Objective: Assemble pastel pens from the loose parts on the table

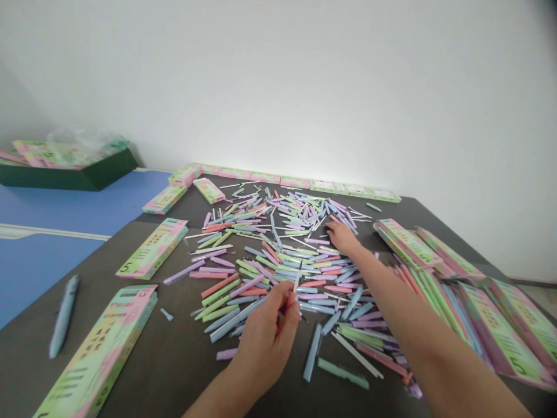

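Observation:
My left hand (267, 328) is closed in the near middle, thumb and fingers pinching a coral pen part with a white pen refill (297, 278) standing up from it, its dark tip on top. My right hand (343, 237) reaches forward to the far right part of the pile, fingertips drawn together low over the pieces. Whatever may be in them is too small to make out. All around both hands lie loose pen barrels and caps (256, 273) in pastel blue, green, purple, pink and coral, mixed with thin white refills (357, 355).
Printed pen boxes (96, 354) lie along the left side and the table's back edge. On the right, more boxes (505, 331) flank a bundle of coloured pens (439, 296). A blue pen (64, 316) lies at left. A dark green tray (93, 174) stands on a blue surface beyond.

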The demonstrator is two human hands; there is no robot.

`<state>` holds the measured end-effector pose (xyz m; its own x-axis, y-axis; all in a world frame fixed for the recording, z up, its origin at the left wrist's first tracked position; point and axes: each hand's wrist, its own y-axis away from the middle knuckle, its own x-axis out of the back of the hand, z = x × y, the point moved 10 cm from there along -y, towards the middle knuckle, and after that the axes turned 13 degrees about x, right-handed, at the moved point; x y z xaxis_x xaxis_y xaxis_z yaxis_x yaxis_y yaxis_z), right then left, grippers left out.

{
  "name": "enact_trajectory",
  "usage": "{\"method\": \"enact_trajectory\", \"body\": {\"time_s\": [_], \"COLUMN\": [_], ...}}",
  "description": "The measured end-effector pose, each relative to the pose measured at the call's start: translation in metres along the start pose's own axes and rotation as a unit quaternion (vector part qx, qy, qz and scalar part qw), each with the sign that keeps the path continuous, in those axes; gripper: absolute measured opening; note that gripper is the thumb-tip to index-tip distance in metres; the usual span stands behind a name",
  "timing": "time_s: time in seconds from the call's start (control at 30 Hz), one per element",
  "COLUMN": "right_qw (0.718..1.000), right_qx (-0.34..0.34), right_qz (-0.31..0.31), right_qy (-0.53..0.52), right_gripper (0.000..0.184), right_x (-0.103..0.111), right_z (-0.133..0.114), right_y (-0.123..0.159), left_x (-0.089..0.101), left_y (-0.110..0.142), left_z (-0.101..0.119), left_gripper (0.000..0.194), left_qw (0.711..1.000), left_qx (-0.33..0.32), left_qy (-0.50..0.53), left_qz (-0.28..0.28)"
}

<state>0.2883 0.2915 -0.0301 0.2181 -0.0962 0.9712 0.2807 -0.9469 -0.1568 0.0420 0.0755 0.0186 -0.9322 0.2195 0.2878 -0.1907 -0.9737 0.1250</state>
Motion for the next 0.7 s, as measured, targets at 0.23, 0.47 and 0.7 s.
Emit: {"method": "enact_trajectory", "body": {"time_s": [0.23, 0.47, 0.7], "right_qw": [0.997, 0.994, 0.973], "right_qx": [-0.073, -0.064, -0.032], "right_qz": [-0.026, 0.002, 0.095], "right_qy": [-0.018, -0.084, -0.207], "right_gripper": [0.032, 0.026, 0.02], "right_x": [-0.004, 0.019, 0.072], "right_z": [0.003, -0.023, -0.096], "right_y": [-0.01, 0.004, 0.058], "left_x": [0.001, 0.005, 0.003], "left_y": [0.0, 0.0, 0.003], "left_z": [0.007, 0.004, 0.01], "left_gripper": [0.023, 0.024, 0.022], "left_qw": [1.0, 0.999, 1.0], "left_qx": [-0.003, -0.011, -0.025], "left_qy": [-0.019, 0.023, -0.005], "left_qz": [-0.009, 0.023, 0.006]}}
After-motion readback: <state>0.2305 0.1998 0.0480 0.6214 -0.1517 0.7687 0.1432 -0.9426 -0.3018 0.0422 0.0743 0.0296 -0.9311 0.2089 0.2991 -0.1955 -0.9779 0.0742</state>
